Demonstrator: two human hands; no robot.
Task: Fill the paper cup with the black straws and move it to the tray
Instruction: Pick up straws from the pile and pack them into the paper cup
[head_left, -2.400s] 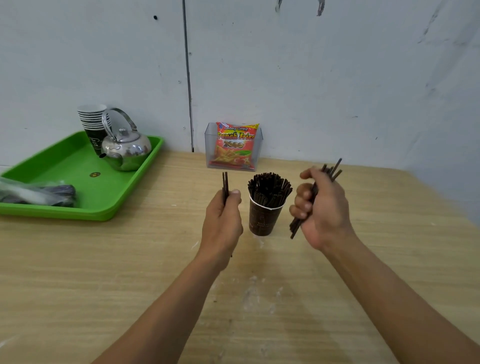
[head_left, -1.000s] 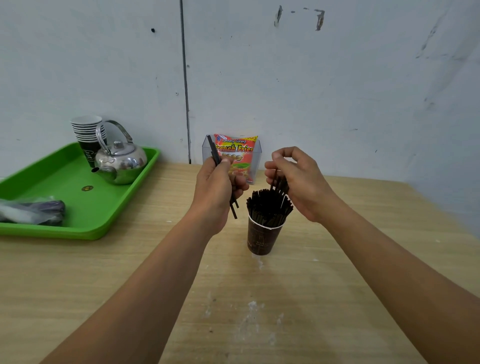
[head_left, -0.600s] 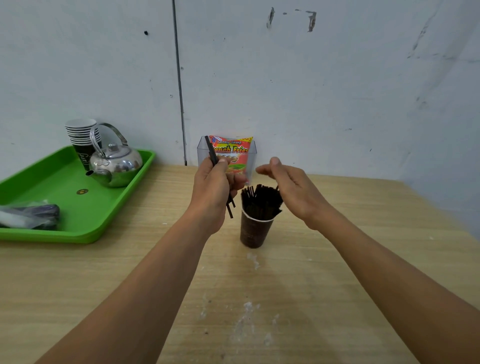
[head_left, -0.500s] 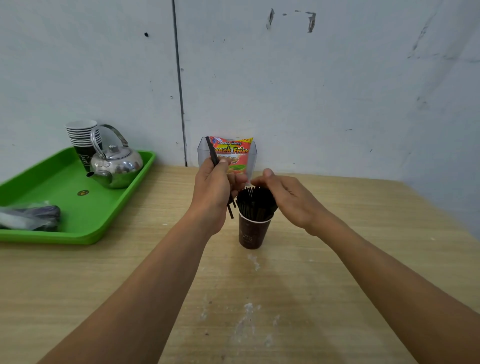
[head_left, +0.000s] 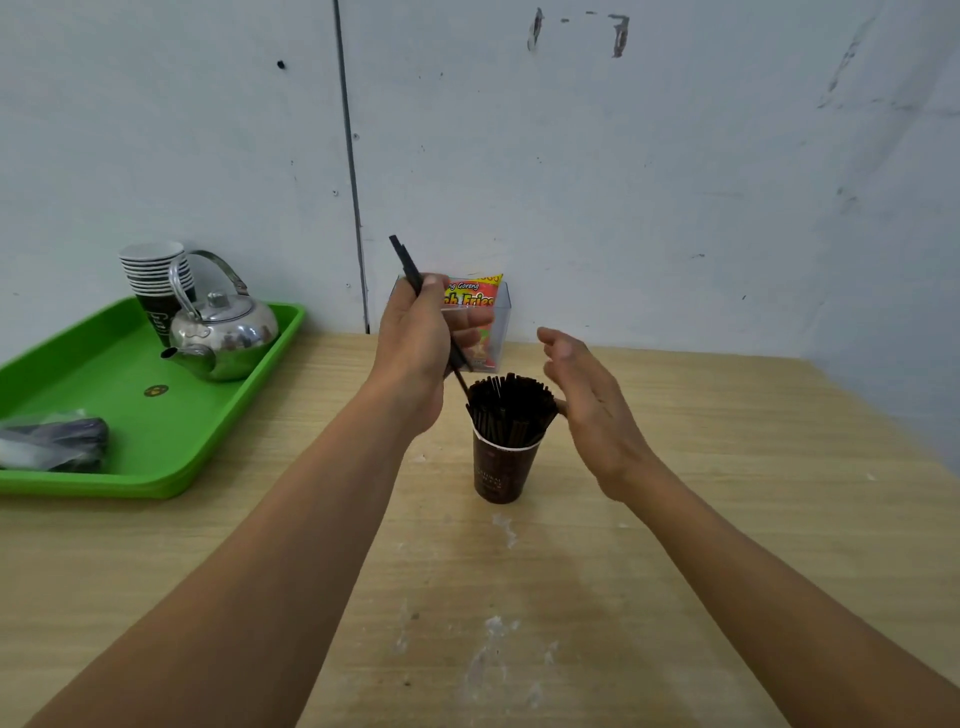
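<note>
A brown paper cup (head_left: 500, 470) stands upright mid-table, packed with several black straws (head_left: 509, 402) that fan out above its rim. My left hand (head_left: 415, 343), raised just left of and behind the cup, grips a few black straws (head_left: 408, 265) that slant from upper left down toward the cup's rim. To the right of the cup my right hand (head_left: 592, 410) is flat with straight fingers and holds nothing; its palm sits beside the straw tops. The green tray (head_left: 135, 436) lies at the far left of the table.
On the tray stand a metal kettle (head_left: 223, 332), a stack of paper cups (head_left: 156, 286) and a plastic-wrapped bundle (head_left: 52, 441). A clear box with a snack packet (head_left: 478, 322) sits against the wall behind the cup. White smudges (head_left: 498, 634) mark the wooden table.
My right hand dropped its straws into the cup, patted the tops and has drawn back to the right, now flat. My left hand has lifted slightly with its straws.
</note>
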